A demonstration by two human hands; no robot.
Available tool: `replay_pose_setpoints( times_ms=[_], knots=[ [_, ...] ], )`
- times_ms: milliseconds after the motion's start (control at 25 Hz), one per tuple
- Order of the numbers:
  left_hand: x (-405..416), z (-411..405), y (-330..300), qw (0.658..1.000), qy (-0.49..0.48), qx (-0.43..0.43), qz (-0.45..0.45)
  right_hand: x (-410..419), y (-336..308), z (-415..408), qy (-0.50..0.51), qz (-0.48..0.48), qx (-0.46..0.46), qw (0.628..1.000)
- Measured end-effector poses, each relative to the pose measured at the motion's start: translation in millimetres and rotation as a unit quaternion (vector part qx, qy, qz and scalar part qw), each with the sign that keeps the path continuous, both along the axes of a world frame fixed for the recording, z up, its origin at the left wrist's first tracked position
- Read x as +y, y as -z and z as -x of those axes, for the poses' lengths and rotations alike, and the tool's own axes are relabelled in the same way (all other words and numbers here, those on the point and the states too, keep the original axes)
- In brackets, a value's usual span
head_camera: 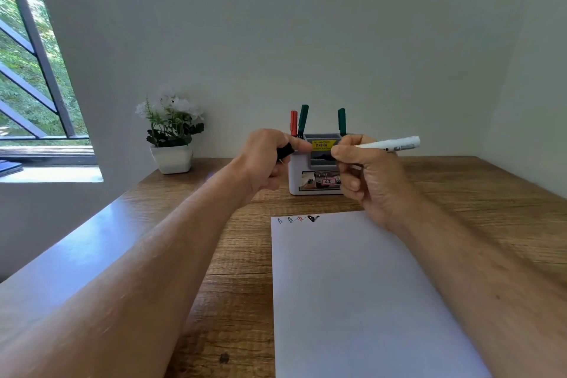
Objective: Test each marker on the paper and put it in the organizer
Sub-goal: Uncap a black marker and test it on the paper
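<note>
Paper (362, 294) lies on tabletop (491, 193), near edge, right of centre. Organizer (316, 175) sits behind paper near far edge, three markers (303, 120) standing in it. Potted plant (172, 135) at far-left corner, left of organizer.

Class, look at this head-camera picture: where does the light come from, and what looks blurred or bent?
Head view: daylight enters through the window at the left, leaving a sheen on the table's left edge; the near forearms look smeared; the wide lens bends the walls and window bars.
</note>
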State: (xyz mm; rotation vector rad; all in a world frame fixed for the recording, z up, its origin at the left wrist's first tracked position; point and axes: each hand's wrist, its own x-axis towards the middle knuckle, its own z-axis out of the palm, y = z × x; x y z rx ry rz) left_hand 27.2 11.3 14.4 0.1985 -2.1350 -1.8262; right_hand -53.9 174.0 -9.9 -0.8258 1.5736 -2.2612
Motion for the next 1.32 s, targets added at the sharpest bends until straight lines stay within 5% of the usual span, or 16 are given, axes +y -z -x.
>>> replay_pose_setpoints(
  times_ms=[240,1080,1320],
  knots=[
    [1.3,3.2,2.4,0.998,-0.021,0.053,-0.031,2.9,-4.6,-6.0,-0.006,0.070,-0.044,0.997],
    [9.6,-0.4,1.0,0.994,0.001,0.110,-0.004,-2.1,-3.0,-2.2,0.018,0.033,-0.053,0.998],
    [-0.2,0.8,1.2,0.981,-0.052,0.174,-0.075,3.0,-3.9,2.2,-0.002,0.061,-0.059,0.996]
  ],
)
